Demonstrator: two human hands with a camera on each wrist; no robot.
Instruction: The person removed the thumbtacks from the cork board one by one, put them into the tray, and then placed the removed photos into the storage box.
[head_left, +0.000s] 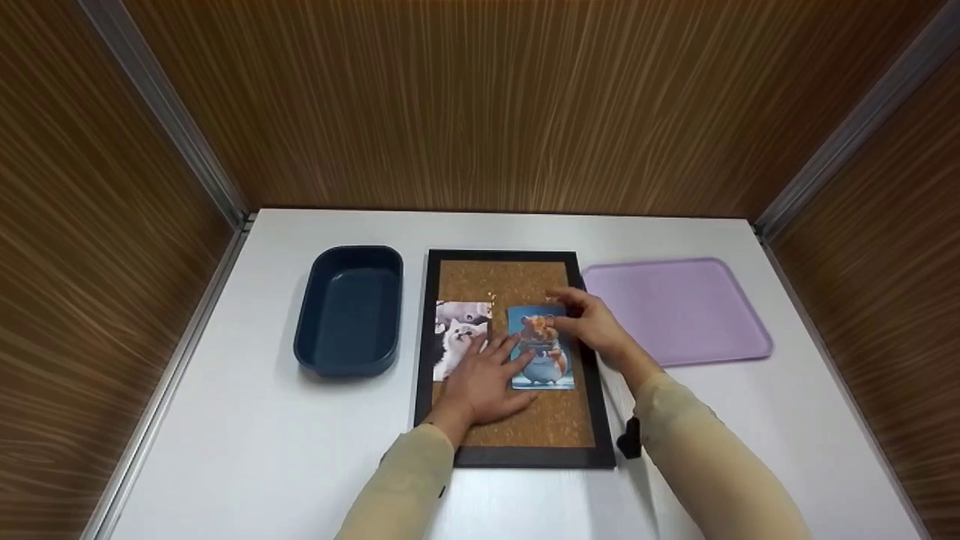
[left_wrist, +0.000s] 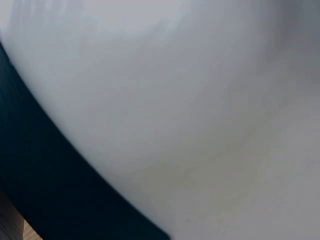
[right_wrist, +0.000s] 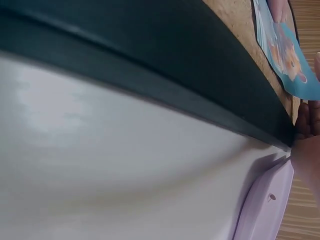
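Note:
A cork board (head_left: 525,420) with a black frame (head_left: 536,457) lies in the middle of the table. On its left side is a picture of a white kitten (head_left: 451,349); beside it is a blue picture of a cartoon animal (head_left: 546,371). My left hand (head_left: 486,384) lies with spread fingers on the cork, its fingertips over the facing edges of both pictures. My right hand (head_left: 596,326) pinches the blue picture's upper right corner, thumb above and fingers beneath. In the right wrist view that corner of the blue picture (right_wrist: 292,62) bends up off the cork.
A deep navy tray (head_left: 349,371) stands left of the board. To the right, a flat lilac tray (head_left: 667,311) sits close to the frame; a small pin-like thing (right_wrist: 271,197) shows on it. Wood-grain panels (head_left: 480,105) enclose the back and sides of the white table (head_left: 247,420).

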